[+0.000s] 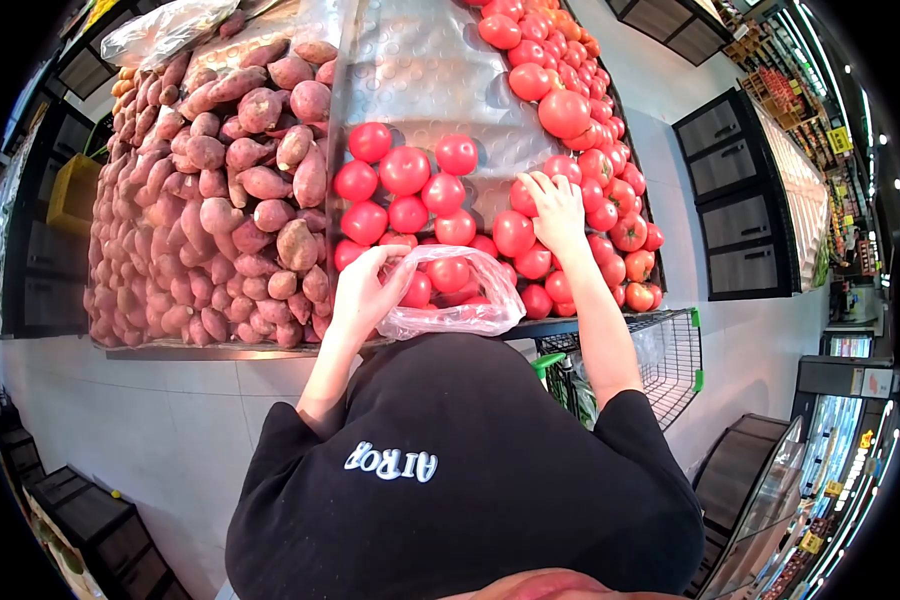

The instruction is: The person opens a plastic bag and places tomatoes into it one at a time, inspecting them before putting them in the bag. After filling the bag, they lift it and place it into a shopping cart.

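Observation:
My left hand (pixel 366 288) pinches the rim of a clear plastic bag (pixel 505 285), whose mouth stands open at the front edge of the display. Several red tomatoes (pixel 448 272) lie inside it. Farther right, my right hand (pixel 556 212) reaches over the tomato pile with its fingers apart. Its fingertips touch or hover just over a tomato (pixel 522 198); the exact contact is hard to see. Close to that hand lies another tomato (pixel 514 232). Loose tomatoes (pixel 405 170) sit on the display beyond the bag.
A large heap of sweet potatoes (pixel 210 210) fills the left side, behind a divider (pixel 338 100). Crumpled plastic (pixel 155 35) lies at its far end. More tomatoes (pixel 565 113) run along the right edge. A wire shopping cart (pixel 670 365) with green corners stands below, by my right arm.

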